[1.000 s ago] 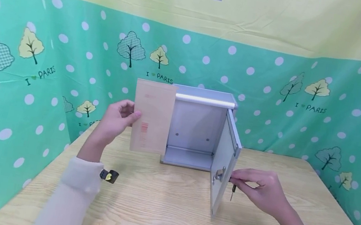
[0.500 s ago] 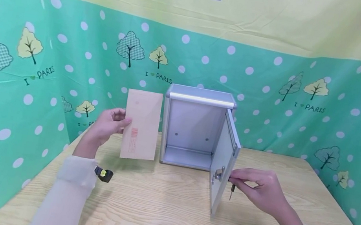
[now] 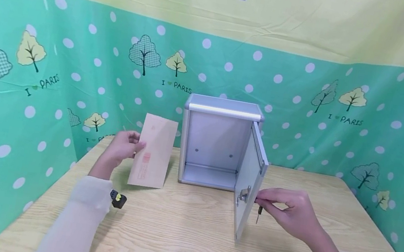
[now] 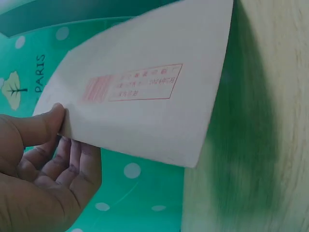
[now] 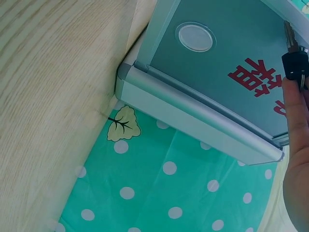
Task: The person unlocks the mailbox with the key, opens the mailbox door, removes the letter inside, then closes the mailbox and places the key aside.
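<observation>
Metal box [image 3: 224,112] stands upright, its door [image 3: 250,165] jutting from the 3 o'clock side; at the box's 9 o'clock, envelope [image 3: 156,147], long axis 12-to-6 leaning toward 1, its 9 o'clock edge pinched by the nearer left hand [image 3: 122,147]; right hand [image 3: 297,213] pinches keys [image 5: 294,65] beside the door.

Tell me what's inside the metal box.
Inside the metal box, the back panel with two small dark spots and the floor show; I see no loose item. The open door covers the right inner wall.
</observation>
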The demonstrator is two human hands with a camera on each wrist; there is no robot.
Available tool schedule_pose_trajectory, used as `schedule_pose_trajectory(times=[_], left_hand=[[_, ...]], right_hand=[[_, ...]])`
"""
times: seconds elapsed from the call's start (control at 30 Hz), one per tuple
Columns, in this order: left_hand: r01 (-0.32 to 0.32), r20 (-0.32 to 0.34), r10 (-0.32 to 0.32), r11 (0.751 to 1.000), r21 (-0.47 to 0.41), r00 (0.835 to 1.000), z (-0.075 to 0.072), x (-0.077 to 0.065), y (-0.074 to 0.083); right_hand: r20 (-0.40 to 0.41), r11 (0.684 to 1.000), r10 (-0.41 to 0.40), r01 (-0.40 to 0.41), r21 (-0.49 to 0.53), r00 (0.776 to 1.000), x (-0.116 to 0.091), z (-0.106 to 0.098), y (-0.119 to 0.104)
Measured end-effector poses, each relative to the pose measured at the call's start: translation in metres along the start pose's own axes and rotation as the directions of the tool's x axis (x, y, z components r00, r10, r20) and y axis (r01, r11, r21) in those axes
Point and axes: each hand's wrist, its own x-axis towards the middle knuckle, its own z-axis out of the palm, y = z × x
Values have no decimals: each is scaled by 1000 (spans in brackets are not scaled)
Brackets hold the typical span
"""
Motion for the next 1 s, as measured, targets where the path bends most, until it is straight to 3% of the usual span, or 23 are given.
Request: schedule_pose_trajectory(times=[0.3, 0.7, 0.9, 1.0], left_hand=[[74, -21, -72, 995, 60, 997, 6, 4, -10], [157, 50, -163, 982, 104, 985, 14, 4, -20], [215, 37, -221, 969, 118, 975, 14, 4, -25], [214, 43, -222, 966, 148, 974, 13, 4, -27]], right_hand=[[0, 1000, -16, 16, 10, 1000, 0, 0, 1], [15, 1000, 19, -19, 0, 1000, -2, -2, 0], [9, 1000, 2, -2, 12, 1000, -2, -2, 1], [15, 1000, 11, -11, 18, 1000, -1, -2, 0]])
